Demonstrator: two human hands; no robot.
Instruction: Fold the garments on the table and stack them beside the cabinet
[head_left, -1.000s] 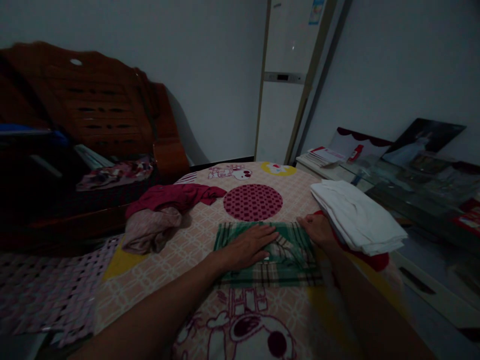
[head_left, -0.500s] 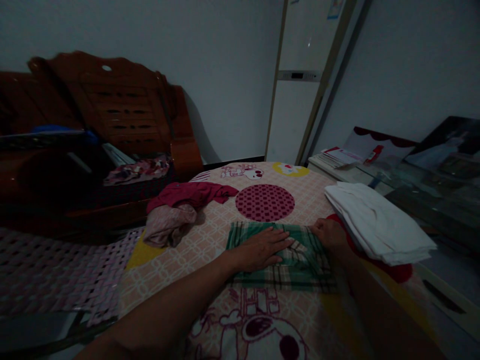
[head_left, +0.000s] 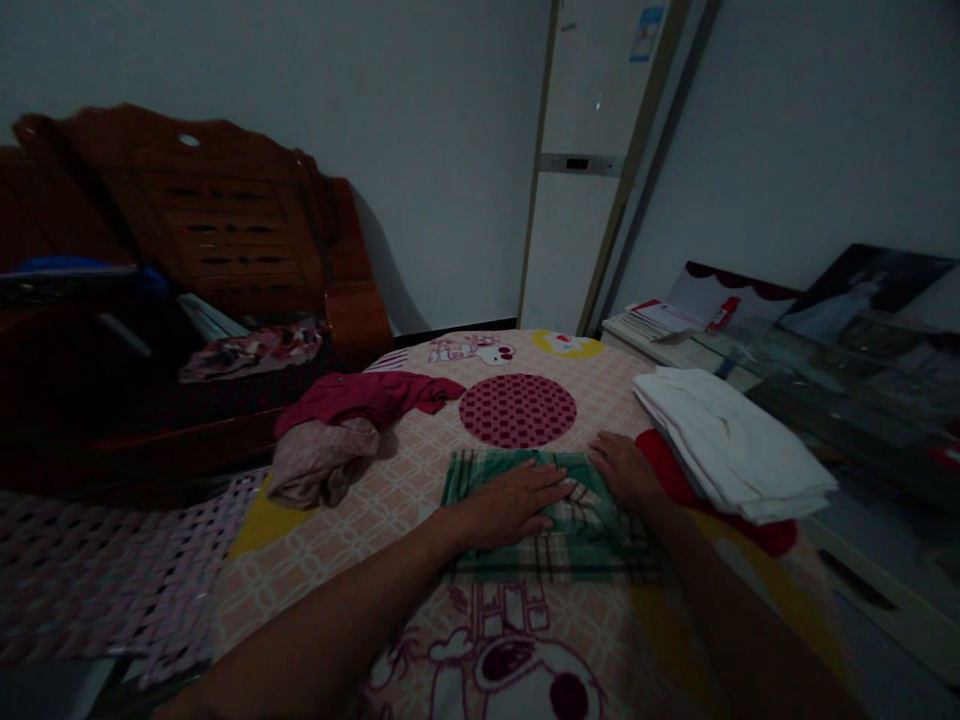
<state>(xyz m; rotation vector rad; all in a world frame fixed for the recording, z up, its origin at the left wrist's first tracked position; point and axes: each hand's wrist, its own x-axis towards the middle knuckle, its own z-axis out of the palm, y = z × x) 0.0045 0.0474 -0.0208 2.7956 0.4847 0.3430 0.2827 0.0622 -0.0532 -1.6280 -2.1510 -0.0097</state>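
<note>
A home's living room (dim), with carved wooden seat (head_left: 225, 220), cartoon-print tablecloth (head_left: 315, 560) and folded laundry (head_left: 735, 440).

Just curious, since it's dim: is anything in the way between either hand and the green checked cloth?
Nothing visible: the left hand lies on the green checked cloth, the right hand at its far right corner.

Both bare arms reach in from the near side, the left arm (head_left: 330, 610) slanting far and to the right, the right arm (head_left: 724, 590) slanting far and to the left. The left hand (head_left: 510, 503) lies flat, palm down, back showing, its fingers pointing right and slightly apart. The right hand (head_left: 624, 470) sits just right of it and a little farther off, palm down, fingers loosely bent and pointing left. The two hands are apart; neither is closed into a fist.
</note>
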